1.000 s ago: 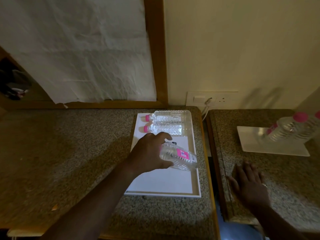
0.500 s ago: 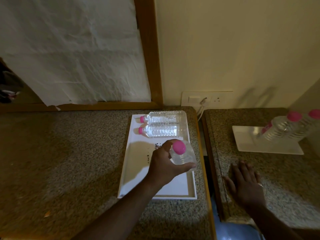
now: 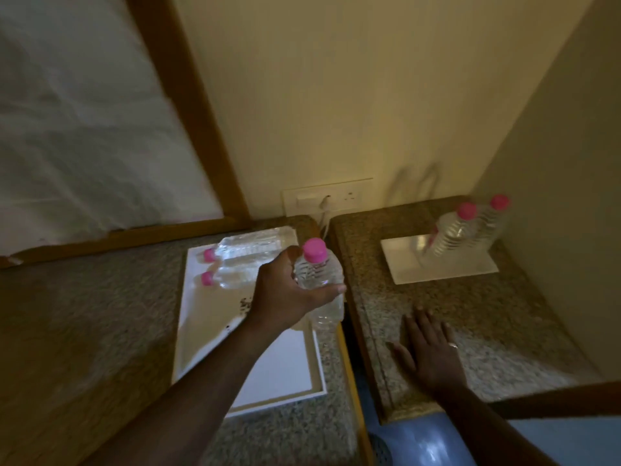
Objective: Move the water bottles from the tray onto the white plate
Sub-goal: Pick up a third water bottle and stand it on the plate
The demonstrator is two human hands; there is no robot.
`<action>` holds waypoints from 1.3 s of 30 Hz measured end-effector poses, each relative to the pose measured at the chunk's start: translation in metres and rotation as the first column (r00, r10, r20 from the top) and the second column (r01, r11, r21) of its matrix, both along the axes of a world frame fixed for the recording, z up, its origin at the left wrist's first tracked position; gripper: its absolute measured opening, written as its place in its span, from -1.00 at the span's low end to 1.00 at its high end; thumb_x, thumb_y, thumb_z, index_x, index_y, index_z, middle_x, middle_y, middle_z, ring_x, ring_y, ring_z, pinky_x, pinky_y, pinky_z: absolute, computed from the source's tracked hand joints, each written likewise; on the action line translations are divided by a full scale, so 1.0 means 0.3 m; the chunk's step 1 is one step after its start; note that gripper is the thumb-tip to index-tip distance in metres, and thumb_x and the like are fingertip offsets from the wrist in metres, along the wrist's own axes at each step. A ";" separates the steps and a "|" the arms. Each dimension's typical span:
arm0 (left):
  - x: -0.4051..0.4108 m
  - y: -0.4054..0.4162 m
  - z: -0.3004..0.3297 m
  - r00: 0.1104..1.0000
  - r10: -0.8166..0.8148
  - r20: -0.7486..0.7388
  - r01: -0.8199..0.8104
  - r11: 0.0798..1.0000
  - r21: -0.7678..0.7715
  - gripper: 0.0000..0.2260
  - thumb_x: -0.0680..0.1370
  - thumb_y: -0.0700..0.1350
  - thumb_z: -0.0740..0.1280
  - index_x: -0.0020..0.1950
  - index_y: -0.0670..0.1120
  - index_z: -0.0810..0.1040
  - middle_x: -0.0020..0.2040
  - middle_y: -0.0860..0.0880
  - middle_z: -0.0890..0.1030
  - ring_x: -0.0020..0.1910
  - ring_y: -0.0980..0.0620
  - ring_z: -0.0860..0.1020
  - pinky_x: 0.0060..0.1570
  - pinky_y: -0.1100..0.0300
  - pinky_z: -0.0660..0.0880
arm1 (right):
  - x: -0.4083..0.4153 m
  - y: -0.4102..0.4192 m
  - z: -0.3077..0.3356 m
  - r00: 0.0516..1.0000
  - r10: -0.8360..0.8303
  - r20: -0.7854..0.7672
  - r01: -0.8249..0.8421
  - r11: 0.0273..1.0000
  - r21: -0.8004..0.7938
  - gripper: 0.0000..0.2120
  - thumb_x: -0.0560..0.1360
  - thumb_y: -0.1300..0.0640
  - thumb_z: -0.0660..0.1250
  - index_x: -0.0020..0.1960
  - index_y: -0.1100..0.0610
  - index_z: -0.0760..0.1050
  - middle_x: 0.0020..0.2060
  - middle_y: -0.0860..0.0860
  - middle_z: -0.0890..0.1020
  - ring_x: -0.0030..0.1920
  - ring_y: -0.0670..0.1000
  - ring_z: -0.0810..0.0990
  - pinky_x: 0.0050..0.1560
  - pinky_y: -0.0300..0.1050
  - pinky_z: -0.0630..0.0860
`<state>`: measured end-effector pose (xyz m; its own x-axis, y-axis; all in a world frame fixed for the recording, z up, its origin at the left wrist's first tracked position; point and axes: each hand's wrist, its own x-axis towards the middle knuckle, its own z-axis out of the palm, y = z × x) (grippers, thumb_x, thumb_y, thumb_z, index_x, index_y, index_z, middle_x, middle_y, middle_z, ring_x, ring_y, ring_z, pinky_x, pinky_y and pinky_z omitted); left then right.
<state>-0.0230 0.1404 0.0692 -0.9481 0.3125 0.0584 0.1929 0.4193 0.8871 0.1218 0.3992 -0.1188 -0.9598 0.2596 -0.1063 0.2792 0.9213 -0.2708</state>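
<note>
My left hand grips a clear water bottle with a pink cap, held upright above the right edge of the white tray. Two more pink-capped bottles lie side by side at the tray's far end. The white plate sits on the right counter, with two upright bottles standing at its far right. My right hand rests flat, fingers spread, on the right counter in front of the plate.
A dark gap separates the two granite counters. A wall socket with a white cable is behind the gap. A wood-framed panel rises at the left, and a side wall bounds the right counter.
My left hand has lifted the bottle off the tray, turned it upright and carried it right toward the gap. My right hand has stayed flat on the counter. The camera has tilted.
</note>
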 end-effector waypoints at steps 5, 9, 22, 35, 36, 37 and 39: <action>-0.047 0.196 0.030 0.994 -0.103 -0.038 0.102 0.994 -0.028 -0.45 0.17 0.19 0.63 0.10 0.17 0.56 -0.06 0.22 0.67 -0.07 0.29 0.61 -0.12 0.27 0.55 | 0.065 0.140 0.010 0.995 -0.094 0.036 0.094 0.995 -0.012 -0.18 0.53 -0.44 -0.16 0.57 0.09 0.16 0.56 0.15 0.18 0.58 0.16 0.01 0.54 0.22 -0.04; -0.094 0.367 0.005 0.980 -0.200 0.001 0.199 0.979 -0.050 -0.44 0.19 0.10 0.65 0.13 0.06 0.57 0.01 0.09 0.67 -0.02 0.16 0.63 -0.05 0.12 0.59 | 0.122 0.282 0.007 0.986 -0.160 0.042 0.160 0.987 0.003 -0.21 0.55 -0.44 -0.11 0.56 0.08 0.18 0.56 0.16 0.19 0.57 0.20 0.04 0.52 0.27 0.04; -0.196 0.732 -0.108 0.957 -0.289 -0.015 0.286 0.951 -0.119 -0.48 0.21 -0.08 0.67 0.00 0.20 0.48 -0.14 0.29 0.53 -0.20 0.51 0.50 -0.30 0.57 0.36 | 0.142 0.437 -0.020 0.983 -0.180 0.022 0.180 0.984 0.014 -0.24 0.55 -0.45 -0.09 0.59 -0.03 0.03 0.60 0.07 0.00 0.58 0.10 -0.15 0.54 0.24 -0.11; -0.228 0.769 -0.180 0.961 -0.273 -0.037 0.261 0.946 -0.194 -0.45 0.21 -0.03 0.67 0.09 0.11 0.49 -0.05 0.18 0.55 -0.13 0.26 0.50 -0.27 0.55 0.34 | 0.099 0.498 -0.034 0.988 -0.142 0.056 0.140 0.989 0.040 -0.21 0.52 -0.49 -0.15 0.60 -0.07 -0.15 0.60 0.05 -0.13 0.57 0.09 -0.27 0.52 0.28 -0.18; -0.227 0.767 -0.178 0.962 -0.270 -0.049 0.255 0.945 -0.205 -0.44 0.21 -0.03 0.67 0.11 0.10 0.51 -0.08 0.21 0.52 -0.18 0.36 0.45 -0.30 0.60 0.33 | 0.098 0.497 -0.032 0.988 -0.143 0.061 0.141 0.989 0.039 -0.21 0.52 -0.49 -0.15 0.59 -0.08 -0.15 0.60 0.05 -0.13 0.57 0.08 -0.28 0.53 0.27 -0.20; -0.226 0.766 -0.180 0.960 -0.271 -0.066 0.252 0.943 -0.218 -0.43 0.20 -0.02 0.67 0.13 0.08 0.52 -0.09 0.26 0.49 -0.21 0.42 0.40 -0.29 0.64 0.30 | 0.098 0.498 -0.033 0.988 -0.141 0.059 0.139 0.990 0.038 -0.21 0.52 -0.49 -0.15 0.59 -0.08 -0.16 0.60 0.05 -0.13 0.57 0.08 -0.28 0.53 0.26 -0.21; -0.219 0.762 -0.177 0.954 -0.293 -0.070 0.271 0.935 -0.229 -0.38 0.18 0.00 0.68 0.15 0.09 0.50 -0.09 0.35 0.43 -0.19 0.40 0.41 -0.27 0.64 0.29 | 0.096 0.499 -0.033 0.988 -0.139 0.063 0.137 0.990 0.037 -0.21 0.52 -0.49 -0.15 0.59 -0.08 -0.15 0.60 0.05 -0.13 0.57 0.08 -0.28 0.52 0.24 -0.24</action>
